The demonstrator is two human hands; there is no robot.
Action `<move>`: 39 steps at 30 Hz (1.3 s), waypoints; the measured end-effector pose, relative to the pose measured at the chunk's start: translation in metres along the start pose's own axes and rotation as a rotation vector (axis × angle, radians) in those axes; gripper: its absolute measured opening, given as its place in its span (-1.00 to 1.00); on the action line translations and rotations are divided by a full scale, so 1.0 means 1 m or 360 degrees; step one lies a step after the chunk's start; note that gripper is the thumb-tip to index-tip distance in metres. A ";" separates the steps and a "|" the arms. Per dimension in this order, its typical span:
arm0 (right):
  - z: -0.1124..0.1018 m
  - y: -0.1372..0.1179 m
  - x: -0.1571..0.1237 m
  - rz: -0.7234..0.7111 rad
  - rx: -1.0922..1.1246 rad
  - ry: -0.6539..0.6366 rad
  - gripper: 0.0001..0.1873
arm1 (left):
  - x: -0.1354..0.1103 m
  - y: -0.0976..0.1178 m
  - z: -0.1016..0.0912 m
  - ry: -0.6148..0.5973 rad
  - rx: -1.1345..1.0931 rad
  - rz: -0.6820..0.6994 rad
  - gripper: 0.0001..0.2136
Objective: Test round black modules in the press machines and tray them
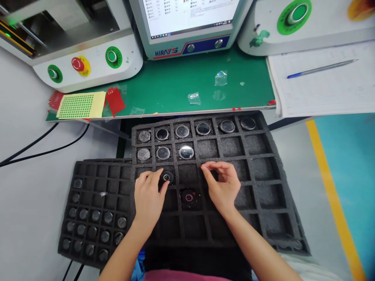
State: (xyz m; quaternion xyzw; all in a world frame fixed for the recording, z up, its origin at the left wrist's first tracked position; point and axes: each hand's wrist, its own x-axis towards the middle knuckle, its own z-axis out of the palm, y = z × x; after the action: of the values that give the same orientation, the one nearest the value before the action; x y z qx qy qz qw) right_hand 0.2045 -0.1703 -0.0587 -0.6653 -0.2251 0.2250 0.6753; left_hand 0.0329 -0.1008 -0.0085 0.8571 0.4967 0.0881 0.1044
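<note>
A round black watch body (pixel 166 177), its sensor side up, is between the thumb and fingers of my left hand (pixel 149 195), over the foam tray (pixel 260 164). My right hand (pixel 223 183) is closed in a pinch above the tray, with a tiny red piece (pixel 201 166) at the fingertips. Below and between the hands, another watch body (pixel 189 197) lies sensor side up in a compartment, with a red spot on its back. Several watch bodies (pixel 182 131) sit face up in the tray's two far rows.
A second foam tray (pixel 101 168) with several small round parts stands lower left. Beyond is a green bench (pixel 175 78) with red strips (pixel 115 101), a green-dotted sticker sheet (pixel 80 105), clear plastic scraps (pixel 194 98), a monitor (pixel 190 23), button panels (pixel 96 64) and papers with a pen (pixel 322 69).
</note>
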 end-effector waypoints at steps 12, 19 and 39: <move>-0.002 -0.025 -0.011 -0.0031 0.0197 -0.0419 -0.59 | -0.007 0.015 -0.019 -0.0029 -0.1142 -0.0216 -0.94; -0.006 -0.065 -0.014 0.0609 0.0791 -0.0746 -0.47 | -0.015 0.030 -0.036 0.0100 -0.1537 -0.0154 -0.75; -0.013 -0.080 -0.016 0.1494 0.1156 -0.0793 -0.41 | -0.013 0.034 -0.022 -0.0063 -0.1986 0.0262 -0.38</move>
State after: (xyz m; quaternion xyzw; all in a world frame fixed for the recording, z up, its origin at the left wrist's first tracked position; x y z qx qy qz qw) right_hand 0.1998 -0.1909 0.0206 -0.3498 0.0303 0.7063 0.6147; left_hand 0.0490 -0.1268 0.0211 0.6717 0.2820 0.3532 0.5870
